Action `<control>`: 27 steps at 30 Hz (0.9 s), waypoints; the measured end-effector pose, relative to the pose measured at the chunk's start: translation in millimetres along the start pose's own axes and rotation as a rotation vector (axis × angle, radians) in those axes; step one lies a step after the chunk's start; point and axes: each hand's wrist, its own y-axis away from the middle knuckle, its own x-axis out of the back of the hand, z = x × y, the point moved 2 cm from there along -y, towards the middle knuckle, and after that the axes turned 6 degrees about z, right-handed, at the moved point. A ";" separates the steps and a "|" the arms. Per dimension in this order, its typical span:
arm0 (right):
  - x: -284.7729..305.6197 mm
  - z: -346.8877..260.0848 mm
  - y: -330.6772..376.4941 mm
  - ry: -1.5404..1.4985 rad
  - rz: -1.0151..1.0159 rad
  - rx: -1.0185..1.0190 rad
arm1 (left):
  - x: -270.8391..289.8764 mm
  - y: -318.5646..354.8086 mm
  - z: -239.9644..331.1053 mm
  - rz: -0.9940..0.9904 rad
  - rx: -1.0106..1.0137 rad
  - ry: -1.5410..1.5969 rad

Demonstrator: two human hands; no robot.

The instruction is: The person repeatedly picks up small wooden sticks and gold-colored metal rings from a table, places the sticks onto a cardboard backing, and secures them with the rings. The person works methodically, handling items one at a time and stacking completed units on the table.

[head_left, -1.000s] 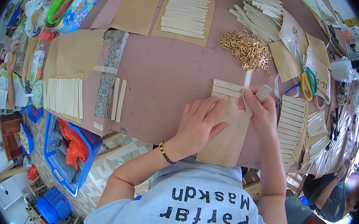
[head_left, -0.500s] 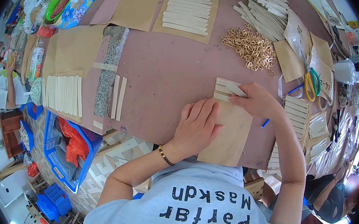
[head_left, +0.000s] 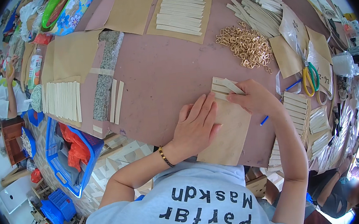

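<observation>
- At the near edge of the counter, my left hand lies flat, fingers spread, pressing down a brown paper sheet that hangs a little over the edge toward me.
- My right hand rests at the sheet's far end, its grip closed lightly on one pale strip, thumb and fingertips pinching it where it lies slanted across a short row of pale strips already laid on the paper.
- I judge this to be the laying step: strips go side by side on the sheet, and the pinched one is not yet square with its neighbours.
- The next move calls for turning that strip parallel to the row, butting it just beside the last one without overlap, while my left palm holds the paper from sliding.
- Near my right wrist a blue pen lies on the counter, with more filled sheets beside it.
- Farther off sit a heap of gold metal rings, yellow-and-green scissors and a larger sheet of strips.
- At the left, a blue basket stands below the counter.
</observation>
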 end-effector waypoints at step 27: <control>-4.0 30.2 37.0 -0.152 0.404 -0.004 | 2.2 -3.7 4.5 -0.058 0.024 0.012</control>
